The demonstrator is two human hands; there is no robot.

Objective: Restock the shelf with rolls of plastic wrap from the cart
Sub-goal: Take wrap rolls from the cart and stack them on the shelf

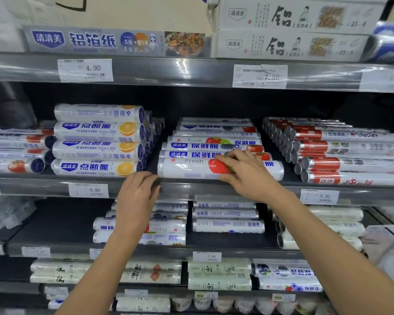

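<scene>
Currently: one plastic wrap roll (187,169), lying lengthwise at front edge of middle shelf (191,189). Right hand (243,173) grips it, fingers over, thumb under. Left hand (137,196), fingers relaxed, rests on shelf lip beside roll's end.

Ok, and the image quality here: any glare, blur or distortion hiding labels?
Head view: wide-angle bend bows the top rail; glare streaks the plastic by the 7.50 tag; edges and corners blur; the Fresh roll in the right hand reads clearly; shelf backs are dark.
</scene>
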